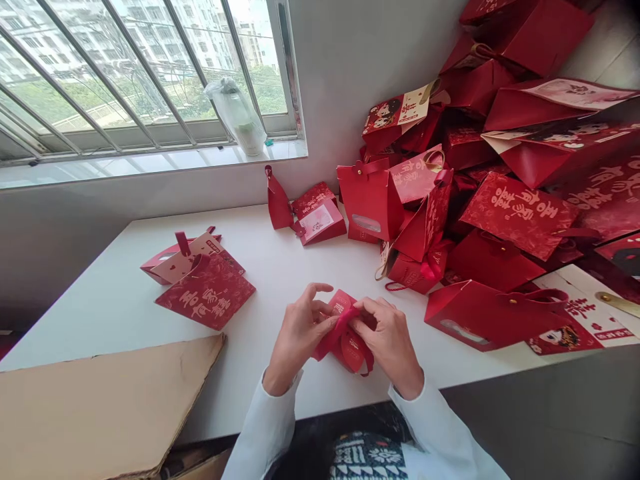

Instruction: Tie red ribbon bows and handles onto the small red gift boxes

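Note:
A small red box (353, 351) with pale lettering lies on the white table (280, 280) near the front edge, with a dark red ribbon (332, 337) across its top. My left hand (303, 330) is at the box's left side, thumb and fingers pinched at the ribbon. From the right, my right hand (387, 333) pinches the ribbon near the middle of the box. One ribbon end loops down beside the box's lower right. The fingertips partly cover the ribbon where the hands meet.
Many red gift boxes (520, 207) are heaped at the right. Two smaller boxes (320, 217) stand by the wall, and several (210, 293) at the left. A cardboard box (100, 407) fills the front left. A bagged cup (243, 127) is on the windowsill.

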`<control>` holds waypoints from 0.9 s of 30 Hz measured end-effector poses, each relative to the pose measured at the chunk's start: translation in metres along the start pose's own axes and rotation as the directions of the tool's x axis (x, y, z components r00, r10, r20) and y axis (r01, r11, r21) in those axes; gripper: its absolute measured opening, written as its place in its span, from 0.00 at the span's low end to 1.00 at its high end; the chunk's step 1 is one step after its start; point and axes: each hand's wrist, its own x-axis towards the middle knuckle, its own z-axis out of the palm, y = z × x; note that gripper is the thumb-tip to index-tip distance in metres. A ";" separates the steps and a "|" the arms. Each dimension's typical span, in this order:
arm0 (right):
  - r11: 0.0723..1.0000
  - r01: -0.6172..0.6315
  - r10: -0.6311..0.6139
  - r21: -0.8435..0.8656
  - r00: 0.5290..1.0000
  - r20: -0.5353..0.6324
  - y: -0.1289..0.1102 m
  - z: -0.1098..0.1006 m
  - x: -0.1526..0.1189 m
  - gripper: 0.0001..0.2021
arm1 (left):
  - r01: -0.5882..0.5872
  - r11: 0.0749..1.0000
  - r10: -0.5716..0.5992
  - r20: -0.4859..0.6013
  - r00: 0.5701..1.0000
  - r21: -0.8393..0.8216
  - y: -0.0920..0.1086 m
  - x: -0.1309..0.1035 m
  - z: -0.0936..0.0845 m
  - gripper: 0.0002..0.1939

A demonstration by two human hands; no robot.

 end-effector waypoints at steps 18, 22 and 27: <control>0.969 -0.068 0.061 0.237 0.997 0.036 -0.005 -0.013 0.001 0.10 | -0.003 1.000 0.005 0.069 0.998 -0.024 -0.005 0.000 -0.009 0.20; 0.985 -0.092 0.088 0.145 0.995 0.035 -0.007 -0.011 -0.003 0.12 | -0.016 0.999 0.018 0.049 0.999 -0.041 -0.006 -0.003 -0.010 0.20; 0.992 -0.123 0.124 0.032 0.992 -0.017 -0.004 -0.010 -0.003 0.13 | -0.025 0.999 0.024 -0.059 0.998 -0.021 -0.008 -0.006 -0.009 0.16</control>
